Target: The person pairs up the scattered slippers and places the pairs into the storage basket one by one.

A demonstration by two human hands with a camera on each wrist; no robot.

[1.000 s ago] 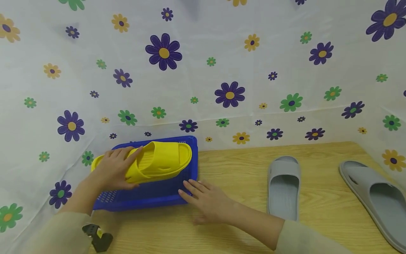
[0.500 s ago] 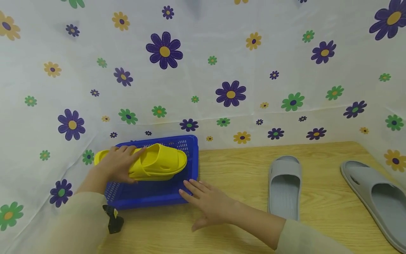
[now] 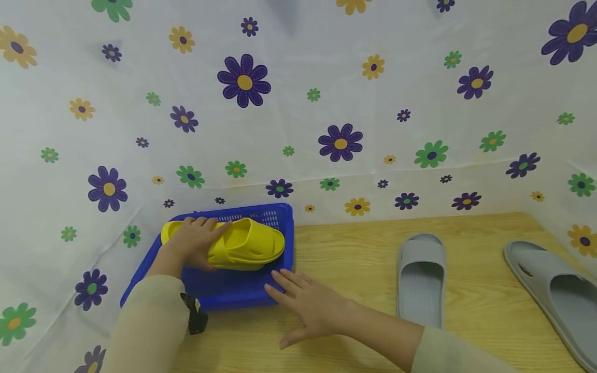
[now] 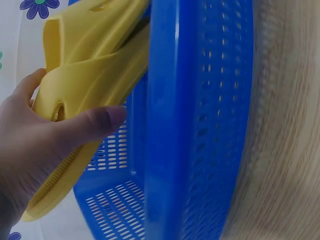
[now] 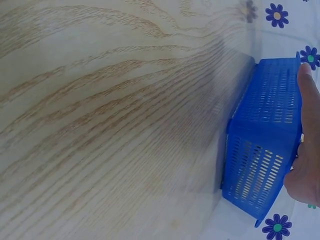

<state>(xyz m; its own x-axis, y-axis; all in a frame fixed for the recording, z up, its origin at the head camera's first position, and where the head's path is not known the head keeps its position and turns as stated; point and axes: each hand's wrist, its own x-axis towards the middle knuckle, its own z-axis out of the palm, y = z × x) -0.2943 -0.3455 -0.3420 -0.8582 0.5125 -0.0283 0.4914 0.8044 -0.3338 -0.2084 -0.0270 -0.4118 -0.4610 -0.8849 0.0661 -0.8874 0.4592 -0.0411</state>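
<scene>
A pair of yellow slippers (image 3: 249,243), one stacked against the other, lies within the rim of a blue plastic basket (image 3: 233,301). My left hand (image 3: 193,243) grips the slippers from above at their left part. The left wrist view shows the thumb across one side of the yellow slippers (image 4: 82,82), with the other fingers mostly hidden behind them. My right hand (image 3: 312,305) has its fingers spread and straight, with the fingertips at the basket's front right corner. In the right wrist view, only part of that hand (image 5: 307,150) shows, beside the basket's perforated wall.
Two grey slippers stand apart on the wooden table at the right, one nearer the middle (image 3: 422,251) and one by the edge (image 3: 545,264). A white flowered cloth (image 3: 298,119) rises behind and on both sides. A black device (image 3: 196,316) is at the left wrist.
My left hand has moved right and lowered the yellow slippers deeper into the basket. My right hand has stayed by the basket corner, its thumb now more spread.
</scene>
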